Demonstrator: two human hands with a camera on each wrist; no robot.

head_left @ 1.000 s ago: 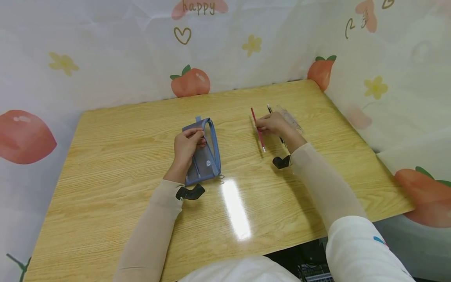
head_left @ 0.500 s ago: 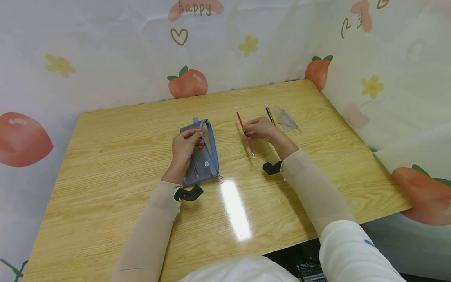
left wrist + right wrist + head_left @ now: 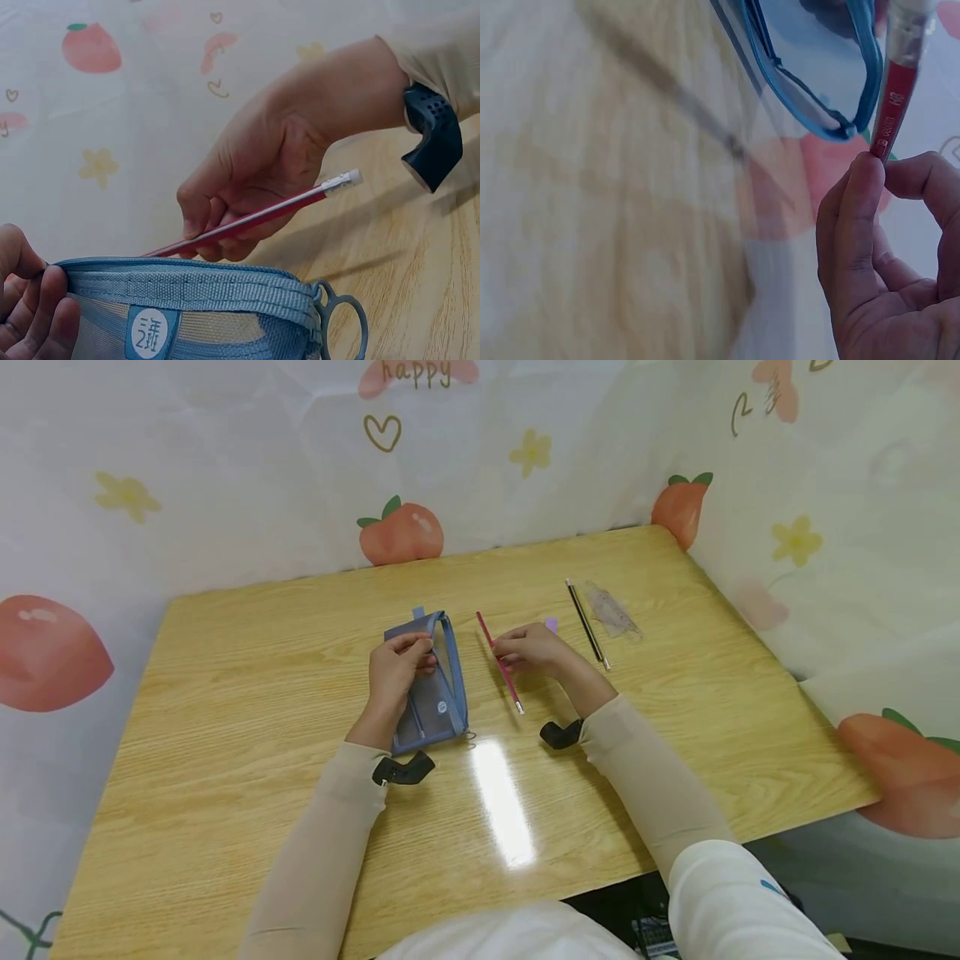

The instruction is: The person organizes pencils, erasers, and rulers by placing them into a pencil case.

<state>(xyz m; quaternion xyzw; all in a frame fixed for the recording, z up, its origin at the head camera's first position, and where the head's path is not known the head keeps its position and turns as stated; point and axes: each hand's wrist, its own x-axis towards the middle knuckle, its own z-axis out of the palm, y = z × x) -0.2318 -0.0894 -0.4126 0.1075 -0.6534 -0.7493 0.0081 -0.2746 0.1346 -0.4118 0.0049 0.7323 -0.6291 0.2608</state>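
Observation:
A blue mesh zipper pencil case (image 3: 429, 710) lies left of the middle of the table, its zipped side gaping toward the right. My left hand (image 3: 400, 675) pinches the edge of that opening between thumb and fingers. To its right, my right hand (image 3: 534, 649) pinches a red pencil (image 3: 510, 686) near its middle, above the table. In the left wrist view the pencil's white eraser (image 3: 355, 176) points up to the right, and its other end is hidden behind the case. The right wrist view shows the case's open mouth (image 3: 847, 131) beyond the pencil.
A black pencil (image 3: 587, 624) lies right of my right hand, beside a clear plastic item (image 3: 611, 612). A small purple thing (image 3: 552, 624) shows just behind the right hand. The wooden table (image 3: 247, 710) meets printed white sheeting at its back and right.
My right hand has carried the red pencil leftward, closer to the case, uncovering the black pencil and the purple thing. The left hand keeps its pinch on the case's edge.

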